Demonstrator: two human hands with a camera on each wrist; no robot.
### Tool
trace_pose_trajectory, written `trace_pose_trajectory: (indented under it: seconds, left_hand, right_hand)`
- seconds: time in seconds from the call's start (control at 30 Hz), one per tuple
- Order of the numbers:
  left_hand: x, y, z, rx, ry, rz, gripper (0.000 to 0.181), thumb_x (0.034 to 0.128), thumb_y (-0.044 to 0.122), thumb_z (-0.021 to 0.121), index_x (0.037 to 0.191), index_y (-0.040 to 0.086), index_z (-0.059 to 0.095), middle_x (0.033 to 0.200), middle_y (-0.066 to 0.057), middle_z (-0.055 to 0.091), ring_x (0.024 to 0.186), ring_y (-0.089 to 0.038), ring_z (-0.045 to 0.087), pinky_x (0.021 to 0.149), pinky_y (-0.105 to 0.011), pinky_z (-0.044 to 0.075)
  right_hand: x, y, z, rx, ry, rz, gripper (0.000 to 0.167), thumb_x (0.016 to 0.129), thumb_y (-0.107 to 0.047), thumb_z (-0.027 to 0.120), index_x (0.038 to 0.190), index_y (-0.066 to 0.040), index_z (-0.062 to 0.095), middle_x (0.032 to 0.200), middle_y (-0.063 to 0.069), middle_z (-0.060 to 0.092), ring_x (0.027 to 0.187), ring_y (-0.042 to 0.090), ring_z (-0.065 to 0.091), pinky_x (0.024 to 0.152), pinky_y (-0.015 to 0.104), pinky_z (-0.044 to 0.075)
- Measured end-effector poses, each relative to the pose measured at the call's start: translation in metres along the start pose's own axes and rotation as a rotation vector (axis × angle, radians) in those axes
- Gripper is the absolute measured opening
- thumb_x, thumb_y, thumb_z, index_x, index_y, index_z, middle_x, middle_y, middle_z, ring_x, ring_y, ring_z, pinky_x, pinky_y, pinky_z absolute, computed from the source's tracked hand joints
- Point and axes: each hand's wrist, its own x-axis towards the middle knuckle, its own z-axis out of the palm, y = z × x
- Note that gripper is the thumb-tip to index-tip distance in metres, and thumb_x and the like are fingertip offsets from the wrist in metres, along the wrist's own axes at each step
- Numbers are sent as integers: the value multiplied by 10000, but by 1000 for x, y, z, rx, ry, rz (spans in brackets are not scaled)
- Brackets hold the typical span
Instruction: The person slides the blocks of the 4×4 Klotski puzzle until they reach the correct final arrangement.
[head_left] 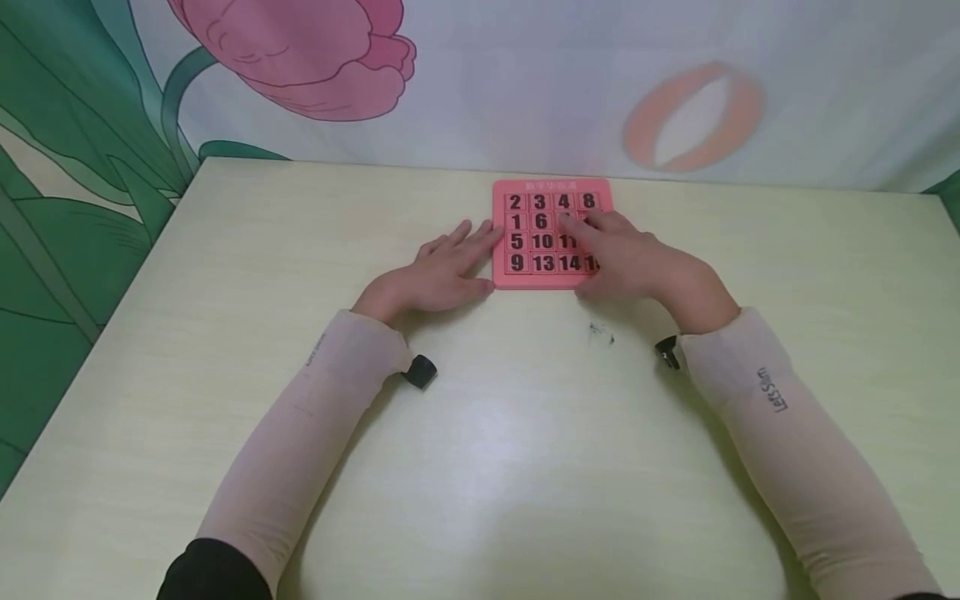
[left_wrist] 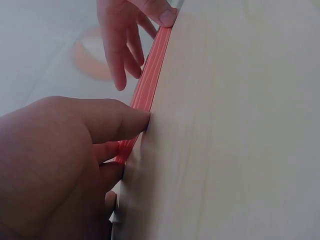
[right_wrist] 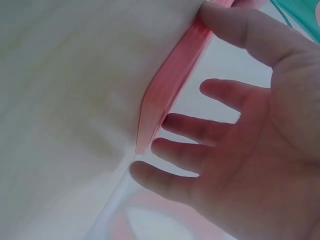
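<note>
A pink sliding number puzzle (head_left: 525,282) lies flat near the table's far edge, its black-numbered tiles facing up. At its left side, my left hand (head_left: 442,271) stretches its fingers to the frame, with the thumb by the near left corner. My right hand (head_left: 626,258) reaches over the right part, its index finger above or on the tiles and its thumb at the near edge. That hand hides some right-hand tiles. Both wrist views show the puzzle's ridged pink side (left_wrist: 151,75); in the right wrist view the fingers (right_wrist: 187,155) are spread and loosely extended.
The pale wooden table (head_left: 480,467) spreads toward me and to both sides. Small dark marks (head_left: 600,332) are on its surface below the puzzle. Behind the far edge hangs a cloth (head_left: 517,92) with a pink flower and green leaves.
</note>
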Motion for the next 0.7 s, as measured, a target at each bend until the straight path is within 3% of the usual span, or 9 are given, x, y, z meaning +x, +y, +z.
trace_pose_trajectory:
  seconds: [0.07,0.17,0.37,0.47,0.6,0.7]
  left_hand:
    - [0,-1,0,-1,2,-1,743,1045,416,485,1636,319,46,1678,120,-50,1508,-117,-175,1208,-426,-51]
    - [1,-2,-1,-6,6,-4,744,1043,415,487,1636,324,46,1677,123,-48,1507,-112,-176,1207,-423,-52]
    - [2,-1,0,-21,2,7,750,1036,406,499,1637,322,58,1683,107,-37,1508,-112,-172,1204,-437,-57]
    - [1,1,1,-25,-3,-1,764,1027,409,514,1637,328,60,1685,104,-36,1507,-111,-172,1204,-444,-53]
    - [1,0,1,-13,-1,-18,780,1020,404,527,1637,331,55,1684,102,-37,1508,-115,-172,1205,-443,-49]
    - [2,0,1,-18,3,-23,789,1015,402,537,1637,333,57,1684,103,-38,1506,-110,-175,1204,-445,-52]
  right_hand:
    - [0,-1,0,7,23,-4,943,889,-141,723,1641,-205,158,1565,222,225,1387,390,248,1082,638,295]
    - [1,-3,0,11,44,-3,922,875,-104,723,1633,-211,209,1499,216,280,1239,359,326,1011,571,374]
    - [2,-4,-3,-7,45,-2,910,868,-112,762,1621,-187,257,1571,270,213,1326,414,303,1065,640,320]
    - [4,-4,-5,-7,38,9,954,860,-114,791,1628,-179,228,1608,292,120,1432,456,182,1092,702,236]
    - [12,-4,-10,-36,-19,21,1065,855,-147,807,1645,-191,94,1638,270,-142,1487,489,-104,1068,785,121]
    - [20,-3,-16,-41,-88,32,1143,842,-196,824,1643,-217,8,1627,216,-246,1471,486,-178,1067,783,132]
